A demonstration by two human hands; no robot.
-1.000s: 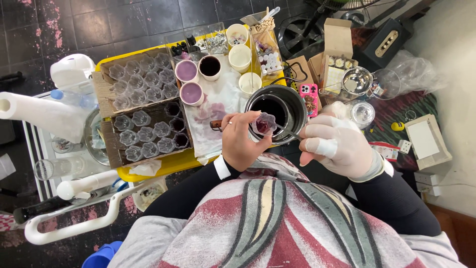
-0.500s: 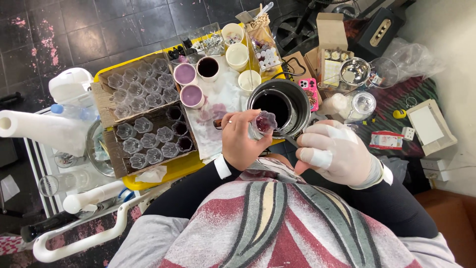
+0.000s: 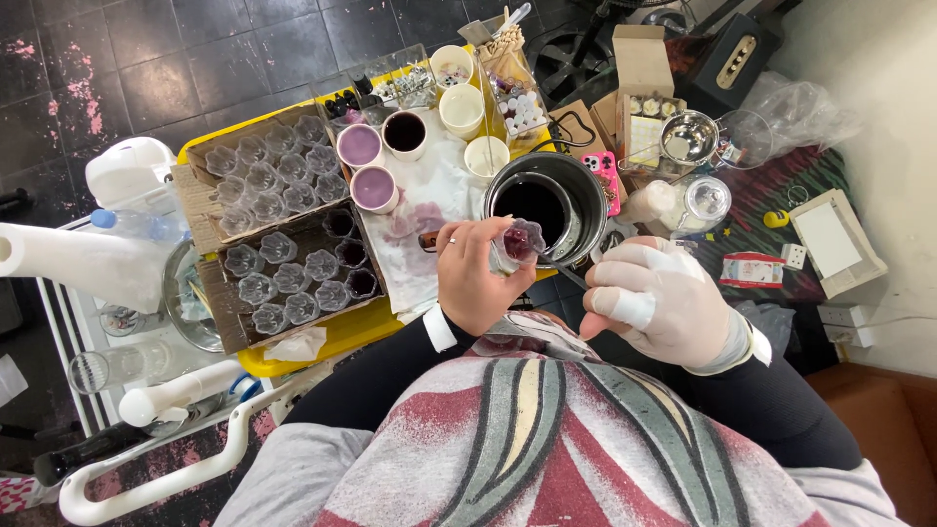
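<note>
Fingers of the left hand (image 3: 475,283) pinch a small flower-shaped cup (image 3: 517,242) at frame centre, just left of the gloved right hand (image 3: 664,303), curled round a thin tool (image 3: 558,271) that angles up-left into it.

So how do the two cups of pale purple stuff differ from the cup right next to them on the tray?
The two purple cups hold a pale, opaque lilac fill; the dark cup holds a near-black liquid. The purple ones sit one behind the other near the cardboard trays; the dark one stands further right. All three are small, round, upright and open-topped.

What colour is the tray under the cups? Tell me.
Yellow tray, clearest in the head view.
</note>
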